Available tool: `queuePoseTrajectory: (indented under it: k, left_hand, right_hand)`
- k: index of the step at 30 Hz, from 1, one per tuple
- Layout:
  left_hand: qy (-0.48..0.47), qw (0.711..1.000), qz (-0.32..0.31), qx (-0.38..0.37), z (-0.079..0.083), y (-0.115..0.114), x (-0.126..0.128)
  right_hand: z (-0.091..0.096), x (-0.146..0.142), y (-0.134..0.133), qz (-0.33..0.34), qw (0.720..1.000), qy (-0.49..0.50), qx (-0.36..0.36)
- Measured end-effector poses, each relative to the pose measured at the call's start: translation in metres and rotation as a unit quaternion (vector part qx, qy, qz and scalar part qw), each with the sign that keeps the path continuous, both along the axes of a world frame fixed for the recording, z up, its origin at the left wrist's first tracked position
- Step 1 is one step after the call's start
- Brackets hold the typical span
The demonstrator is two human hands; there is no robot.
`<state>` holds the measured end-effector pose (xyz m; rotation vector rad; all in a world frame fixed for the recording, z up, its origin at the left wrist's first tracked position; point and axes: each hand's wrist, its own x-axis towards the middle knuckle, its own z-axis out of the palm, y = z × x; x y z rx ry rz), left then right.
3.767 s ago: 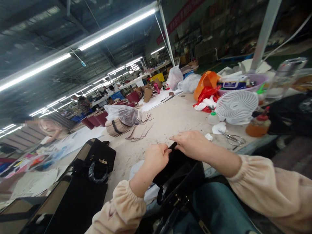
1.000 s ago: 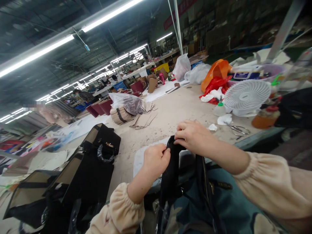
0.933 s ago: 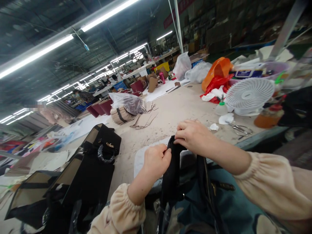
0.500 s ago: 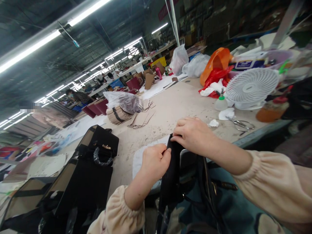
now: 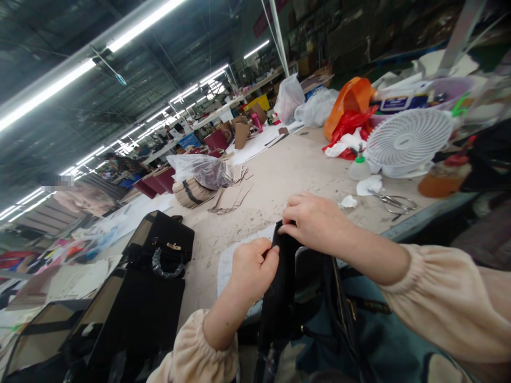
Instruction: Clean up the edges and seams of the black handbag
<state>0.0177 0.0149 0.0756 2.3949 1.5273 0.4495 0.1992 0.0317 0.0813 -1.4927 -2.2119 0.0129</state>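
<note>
A black handbag (image 5: 277,290) stands in front of me at the table's near edge, its upper rim pinched between my fingers. My left hand (image 5: 252,268) is closed on the near side of that rim, thumb on top. Just beyond it, my right hand (image 5: 313,219) grips the rim's far corner between thumb and bent fingers. The bag's lower part is in shadow. Behind it to the right, a zip and gold-coloured fittings show against dark teal cloth (image 5: 383,335). A white cloth (image 5: 227,260) lies under and beside my left hand.
Several finished-looking black handbags (image 5: 159,239) stand at left. Cardboard pieces (image 5: 231,197) lie further back under a clear plastic bag (image 5: 199,169). To the right are scissors (image 5: 393,202), a white fan (image 5: 409,137), a green-capped bottle (image 5: 360,167) and a bottle of amber liquid (image 5: 443,178).
Both hands keep hold of the handbag's rim, almost in the same place. The view has shifted slightly; little else differs.
</note>
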Motion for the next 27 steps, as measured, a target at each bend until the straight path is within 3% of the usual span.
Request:
queuePoseTrajectory:
  k: [6,22,24,27]
  left_hand:
    - [-0.015,1.000,0.024,-0.008,-0.001,0.004,-0.001]
    - [-0.006,1.000,-0.027,0.000,-0.001,0.005,0.004]
    - [0.002,0.999,-0.032,0.005,-0.002,0.005,0.004]
    - [0.018,0.999,-0.038,0.006,-0.001,0.005,0.006]
  right_hand:
    - [0.002,0.002,0.002,0.007,1.000,0.000,-0.008]
    - [-0.002,0.005,0.008,-0.021,1.000,0.005,0.016]
    - [-0.002,0.008,0.012,0.000,0.999,0.018,0.037]
    - [-0.002,0.011,0.019,0.100,0.994,0.004,0.037]
